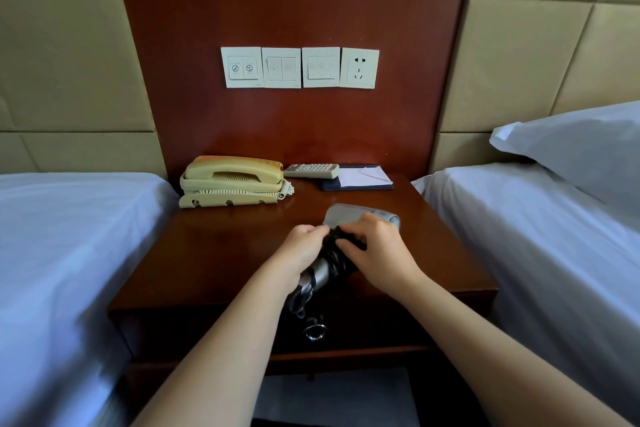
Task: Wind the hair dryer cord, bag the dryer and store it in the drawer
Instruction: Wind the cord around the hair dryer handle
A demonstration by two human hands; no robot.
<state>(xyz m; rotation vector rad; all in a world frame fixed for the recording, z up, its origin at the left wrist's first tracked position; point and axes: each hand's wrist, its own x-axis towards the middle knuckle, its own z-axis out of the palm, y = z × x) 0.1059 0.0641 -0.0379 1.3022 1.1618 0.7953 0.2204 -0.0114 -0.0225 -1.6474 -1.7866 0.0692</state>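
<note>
Two hands are closed together on the hair dryer [360, 217], which is laid on its side near the front edge of the desk [214, 253]. Its grey barrel is pointed away and to the right, and its handle juts out past the edge toward the person. The black cord [332, 260] is wrapped in several turns round the handle. A dark end hangs below the edge, but whether it is the plug cannot be told.

The left hand [301, 250] is curled round the handle from the left, so the dryer is judged to be steadied while the winding is finished. The fingers [349, 246] of the right hand [377, 251] are bent down over the upper turns of cord and pinched on them. This is probably done so that the loose end can be tucked in and the coil stopped from springing apart.

The winding step is judged to be nearly done. No bag is seen. The drawer [381, 326] is shut, with its ring pull [315, 331] just below the overhanging handle. The spot at the front edge is presumably chosen so that the handle can be circled freely and the drawer is close by.

Further back, a telephone [232, 180], a remote control [311, 170] and a notepad [363, 177] are set against the wooden wall panel, well apart from the work.
</note>
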